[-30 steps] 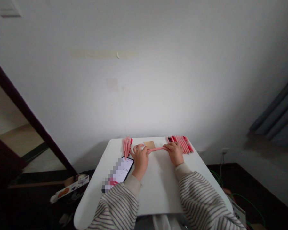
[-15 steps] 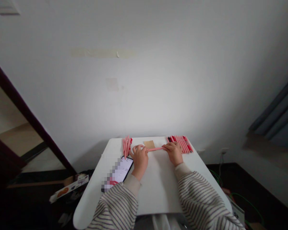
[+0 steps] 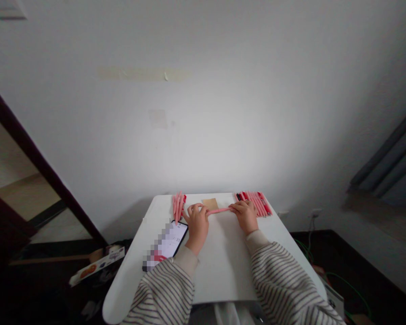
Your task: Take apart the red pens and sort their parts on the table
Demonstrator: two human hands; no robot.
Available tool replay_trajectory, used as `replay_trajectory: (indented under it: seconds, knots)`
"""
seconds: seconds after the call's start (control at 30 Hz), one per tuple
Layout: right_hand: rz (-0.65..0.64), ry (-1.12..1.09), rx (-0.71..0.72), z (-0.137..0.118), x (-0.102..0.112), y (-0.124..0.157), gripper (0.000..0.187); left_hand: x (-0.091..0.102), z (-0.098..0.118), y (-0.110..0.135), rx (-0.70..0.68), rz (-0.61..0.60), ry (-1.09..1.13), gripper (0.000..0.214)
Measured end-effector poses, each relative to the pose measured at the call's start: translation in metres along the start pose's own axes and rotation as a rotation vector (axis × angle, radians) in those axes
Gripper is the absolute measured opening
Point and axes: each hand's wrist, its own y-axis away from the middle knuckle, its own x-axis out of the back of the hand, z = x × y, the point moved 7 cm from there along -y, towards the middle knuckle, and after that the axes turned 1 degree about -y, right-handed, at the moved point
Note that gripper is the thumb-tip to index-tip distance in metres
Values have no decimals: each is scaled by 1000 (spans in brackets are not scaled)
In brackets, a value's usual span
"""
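Got one pink pen (image 3: 219, 211) btwn my two grips, lying roughly level, side to side, nr the far part of the white desk (image 3: 225, 266). My L grip (image 3: 198, 227) is closed, thumb + fingers pinching the pen's 9 o'c end, other fingers spread a bit. My R grip (image 3: 247, 218) is closed too, fingertips on the 3 o'c end, knuckles up.

Taking the pen as clock centre: tan paper square (image 3: 210, 203) just beside it at abt 10–11; loose pen bundle (image 3: 177, 205), pink w/ some red, at 9–10, past my L grip; row of pink, red + black pens (image 3: 259, 203) at 2–3, just behind my R grip. Phone (image 3: 171, 241) at 8, screen up, partly blurred out, one bundle pen's end over its top edge.
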Motion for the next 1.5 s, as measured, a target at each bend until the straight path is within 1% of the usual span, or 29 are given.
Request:
replay_trajectory:
  seconds: [0.23, 0.37, 0.53, 0.67, 0.83, 1.0, 1.27, 1.4, 1.5]
  knots:
    - [-16, -26, -22, -3, 3, 1, 26, -6, -4, 0, 22, -14, -20, 22]
    - [-14, -26, -42, -2, 5, 1, 28, -2, -2, -1, 3, -11, 20, 23]
    - [-19, -16, -60, -2, 5, 1, 29, 2, 0, 0, 2, -3, 46, 18]
    - [-20, -23, -57, -2, 4, 1, 30, 0, -1, 0, 7, -12, 33, 14]
    - [-13, -24, -48, -2, 4, 1, 30, -2, -3, 0, 18, -15, 5, 21]
    - [-13, -13, -34, -2, 3, 1, 32, -3, -3, 0, 37, -38, -11, 23]
    - [-12, -24, -49, -1, 4, 1, 32, 2, 0, 0, 20, -28, 51, 21]
    - [-14, -46, -54, -1, 3, 1, 32, 1, 0, 0, 21, -31, 48, 16]
    - [-15, -51, -44, 0, 2, 1, 33, -1, -1, 0, 24, -32, 26, 18]
